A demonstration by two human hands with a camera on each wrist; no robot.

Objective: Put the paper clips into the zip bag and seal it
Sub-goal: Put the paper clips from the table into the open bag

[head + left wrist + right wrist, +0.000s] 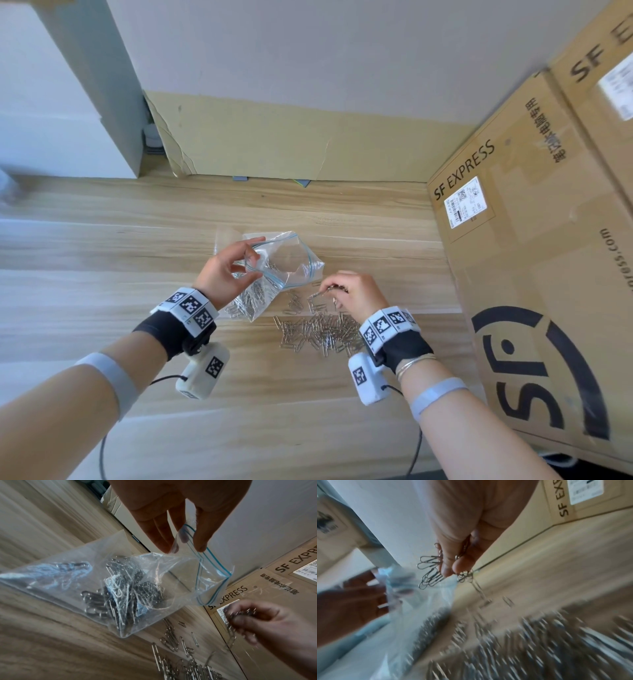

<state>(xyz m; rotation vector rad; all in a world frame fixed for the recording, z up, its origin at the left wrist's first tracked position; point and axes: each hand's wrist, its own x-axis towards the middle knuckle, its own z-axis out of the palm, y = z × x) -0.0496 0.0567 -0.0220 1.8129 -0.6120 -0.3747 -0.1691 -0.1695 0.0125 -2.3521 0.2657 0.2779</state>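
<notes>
While the left hand [224,270] is pinching the rim of the one zip bag [274,274] to keep its mouth open, the right hand [352,291] is gripping a bunch of paper clips [431,572] just beside it. Way too many loose clips [322,330] to count are lying on the wooden table [102,274], plus a clump inside the bag.

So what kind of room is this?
Probably an office or mail room: big SF Express shipping boxes stand beside a wooden table heaped with loose paper clips.

R-wrist view: loose paper clips [539,649] lower frame blurred | cardboard box [548,257] cut off at right edge
</notes>
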